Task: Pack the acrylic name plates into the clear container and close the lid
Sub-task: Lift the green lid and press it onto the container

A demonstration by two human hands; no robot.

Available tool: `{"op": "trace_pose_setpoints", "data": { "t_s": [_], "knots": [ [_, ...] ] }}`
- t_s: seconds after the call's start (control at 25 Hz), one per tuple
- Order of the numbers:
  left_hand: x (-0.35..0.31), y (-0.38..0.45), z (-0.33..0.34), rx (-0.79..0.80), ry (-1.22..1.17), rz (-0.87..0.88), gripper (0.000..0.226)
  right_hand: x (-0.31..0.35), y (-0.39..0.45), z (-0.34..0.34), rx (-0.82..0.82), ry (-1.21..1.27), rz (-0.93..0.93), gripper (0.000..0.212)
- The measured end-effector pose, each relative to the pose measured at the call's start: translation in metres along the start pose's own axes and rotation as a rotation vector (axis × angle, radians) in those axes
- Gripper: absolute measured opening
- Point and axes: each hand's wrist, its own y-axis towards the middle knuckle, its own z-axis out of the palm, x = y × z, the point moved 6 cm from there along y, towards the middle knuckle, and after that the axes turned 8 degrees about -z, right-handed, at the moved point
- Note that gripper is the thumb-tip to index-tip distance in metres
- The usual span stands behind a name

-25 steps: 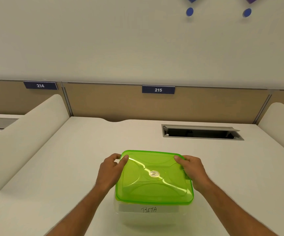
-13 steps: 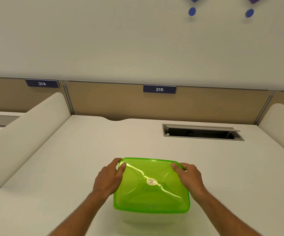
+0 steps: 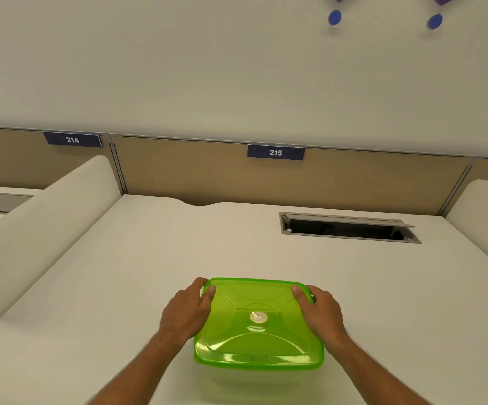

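A translucent green lid (image 3: 259, 325) lies flat on top of the clear container (image 3: 254, 381), which stands near the desk's front edge. My left hand (image 3: 187, 312) grips the lid's left edge, thumb on top near the far left corner. My right hand (image 3: 320, 312) grips the right edge the same way. Faint handwriting shows through the lid's front part. The name plates cannot be made out through the lid.
The white desk (image 3: 149, 258) has an open cable slot (image 3: 348, 228) at the back right. Rounded white dividers stand at the left (image 3: 41, 229) and right (image 3: 485, 211). A tan back panel carries the blue tags 214 (image 3: 72, 139) and 215 (image 3: 275, 152).
The lid was tilted up at the front above the container, with a BETA label visible below. Both hands have lowered it, and it now lies flat on the container.
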Motion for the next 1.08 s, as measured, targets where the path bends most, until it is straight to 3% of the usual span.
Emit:
{"op": "trace_pose_setpoints", "data": {
  "t_s": [0.44,0.8,1.0,1.08],
  "knots": [
    [-0.003,0.008,0.005,0.043,0.009,-0.009,0.03,-0.007,-0.003,0.005,0.06,0.092,0.112,0.044],
    [-0.014,0.015,0.003,0.057,-0.002,-0.079,0.023,-0.003,-0.003,0.002,0.019,0.06,0.08,0.041],
    [-0.017,0.038,0.017,0.097,0.118,-0.231,0.07,-0.003,-0.002,0.003,0.018,0.054,0.049,0.041],
    [-0.016,0.05,0.022,0.116,0.134,-0.268,0.071,-0.003,-0.002,0.003,0.015,0.058,0.045,0.041]
  ]
}}
